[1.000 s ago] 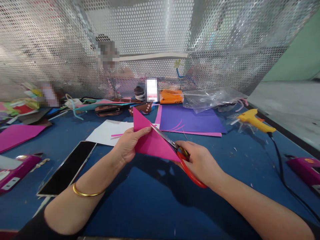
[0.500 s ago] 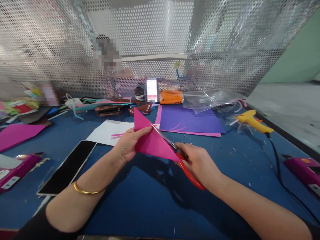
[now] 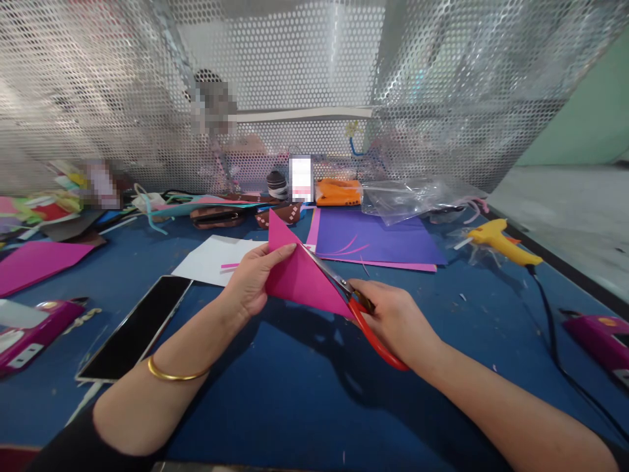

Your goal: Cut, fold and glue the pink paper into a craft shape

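Note:
My left hand pinches a bright pink sheet of paper near its left side, thumb on top. The sheet is held above the blue table and comes to a point at its upper left. My right hand grips red-handled scissors, fingers in the handles. Their blades lie along the sheet's slanting right edge, tips close to my left thumb. Whether the blades are fully closed is hard to make out. Behind the hands lie a white sheet and purple sheets with thin pink strips on top.
A phone lies on the left beside a magenta power strip and a pink sheet. A yellow glue gun with a black cord rests at right. An orange object and clear plastic stand along the mesh.
The whole view has shifted slightly, moving things a little to the right. Both hands keep their holds on the pink paper and scissors; their positions relative to each other look nearly the same.

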{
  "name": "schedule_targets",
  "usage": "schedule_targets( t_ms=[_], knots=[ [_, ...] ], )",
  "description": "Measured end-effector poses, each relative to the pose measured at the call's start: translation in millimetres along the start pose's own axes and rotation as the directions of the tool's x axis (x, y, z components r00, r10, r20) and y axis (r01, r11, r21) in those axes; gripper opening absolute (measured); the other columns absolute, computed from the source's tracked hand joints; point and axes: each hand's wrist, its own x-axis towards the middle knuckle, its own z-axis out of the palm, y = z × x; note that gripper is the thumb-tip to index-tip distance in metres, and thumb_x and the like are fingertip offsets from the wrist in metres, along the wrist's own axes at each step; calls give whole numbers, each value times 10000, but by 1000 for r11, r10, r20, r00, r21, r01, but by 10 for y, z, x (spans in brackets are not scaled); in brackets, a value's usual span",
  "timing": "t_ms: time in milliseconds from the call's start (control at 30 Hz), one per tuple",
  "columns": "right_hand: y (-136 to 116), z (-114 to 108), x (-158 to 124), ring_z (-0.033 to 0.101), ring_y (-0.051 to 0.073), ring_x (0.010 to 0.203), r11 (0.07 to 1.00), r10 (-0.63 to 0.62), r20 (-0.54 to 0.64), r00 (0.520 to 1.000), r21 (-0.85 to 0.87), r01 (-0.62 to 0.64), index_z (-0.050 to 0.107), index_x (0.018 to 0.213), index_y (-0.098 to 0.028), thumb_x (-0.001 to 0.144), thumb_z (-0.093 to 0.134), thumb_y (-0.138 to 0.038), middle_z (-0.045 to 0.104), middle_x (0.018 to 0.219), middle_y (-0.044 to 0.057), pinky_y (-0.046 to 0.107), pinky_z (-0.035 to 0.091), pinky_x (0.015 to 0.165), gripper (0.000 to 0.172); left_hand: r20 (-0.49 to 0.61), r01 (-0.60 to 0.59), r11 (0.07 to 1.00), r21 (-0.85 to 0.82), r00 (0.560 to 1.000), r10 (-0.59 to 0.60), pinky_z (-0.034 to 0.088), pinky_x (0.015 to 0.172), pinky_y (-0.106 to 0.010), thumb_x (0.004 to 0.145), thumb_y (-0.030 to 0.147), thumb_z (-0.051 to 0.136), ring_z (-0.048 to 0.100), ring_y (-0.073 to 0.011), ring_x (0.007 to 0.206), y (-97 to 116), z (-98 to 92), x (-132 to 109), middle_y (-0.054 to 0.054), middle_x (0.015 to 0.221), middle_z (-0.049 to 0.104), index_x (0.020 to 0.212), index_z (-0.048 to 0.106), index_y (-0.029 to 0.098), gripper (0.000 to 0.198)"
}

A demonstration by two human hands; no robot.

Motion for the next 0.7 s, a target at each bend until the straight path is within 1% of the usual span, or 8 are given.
schedule_targets(
  t_ms=[100,200,267,433,567,700],
  knots=[
    [2,17,1,657,235,822,1000,26,-11,1000,9,-26,689,1097,-182,844,540,-233,708,912,76,352,498,742,299,-6,15,1000,-10,1000,-15,590,662,-267,666,238,855,714,-188,712,-4,3,1,-91,896,772,883,735,145,265],
    [-6,37,1,671,252,883,999,50,-31,998,7,-50,686,1115,-188,830,521,-207,716,962,87,373,510,784,330,-8,51,999,-13,999,-52,596,647,-277,693,213,830,718,-197,704,-13,23,-12,-93,877,776,873,740,143,213],
    [-9,46,2,675,252,890,998,62,-43,997,1,-62,685,1104,-194,827,509,-197,718,967,85,375,514,789,328,1,70,997,-9,998,-70,598,643,-278,715,207,810,720,-196,696,-22,39,-23,-87,870,779,862,743,147,172],
    [9,63,-3,671,237,848,999,47,-64,997,-18,-48,677,1085,-208,822,515,-182,717,933,69,353,511,746,311,9,80,997,3,997,-80,597,635,-273,719,232,814,724,-190,684,-44,57,-35,-81,880,784,850,742,162,165],
    [12,72,-17,649,214,763,1000,11,-52,999,-16,-11,675,1085,-200,867,507,-215,695,867,60,329,494,693,276,7,75,997,-12,997,-75,595,648,-277,709,228,821,721,-190,692,-55,52,-32,-83,877,783,841,743,163,167],
    [-9,79,-37,625,207,719,1000,-3,-47,999,-18,3,684,1085,-190,905,501,-254,667,814,52,321,470,667,264,12,73,997,-33,997,-72,591,643,-275,709,214,818,711,-184,686,-60,51,-30,-86,860,778,846,745,151,168]
  ],
)
